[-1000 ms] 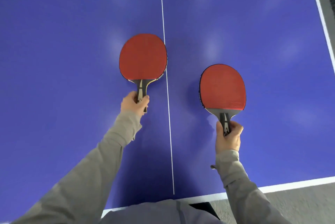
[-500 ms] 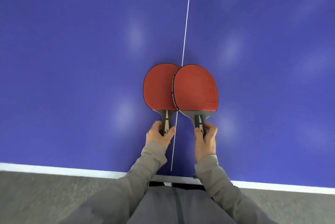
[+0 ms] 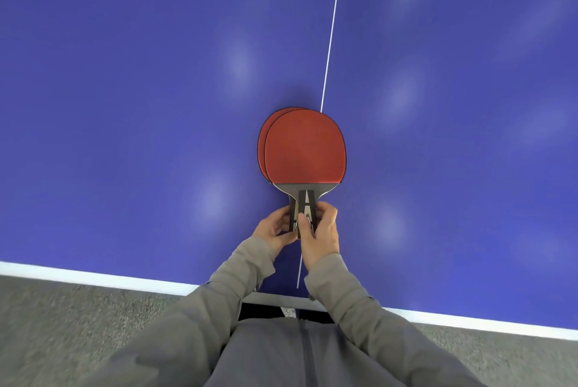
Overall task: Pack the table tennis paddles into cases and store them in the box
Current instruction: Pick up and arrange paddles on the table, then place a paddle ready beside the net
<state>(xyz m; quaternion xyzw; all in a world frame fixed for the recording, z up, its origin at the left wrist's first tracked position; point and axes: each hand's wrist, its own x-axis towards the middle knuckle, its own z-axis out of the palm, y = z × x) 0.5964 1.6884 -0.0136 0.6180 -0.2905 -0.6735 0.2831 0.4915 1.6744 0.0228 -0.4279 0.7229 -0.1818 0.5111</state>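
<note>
Red-faced, wood-handled top paddle (image 3: 305, 148) sits stacked on matching lower paddle (image 3: 262, 142), near front edge of blue worktop (image 3: 125, 105). L hand (image 3: 273, 227) & R hand (image 3: 323, 235): each grip curled round the paired handles, prob. squaring them up for casing. No case/box visible.

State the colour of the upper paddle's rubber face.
Red. The upper paddle shows it plainly in the head view, the only view.
</note>
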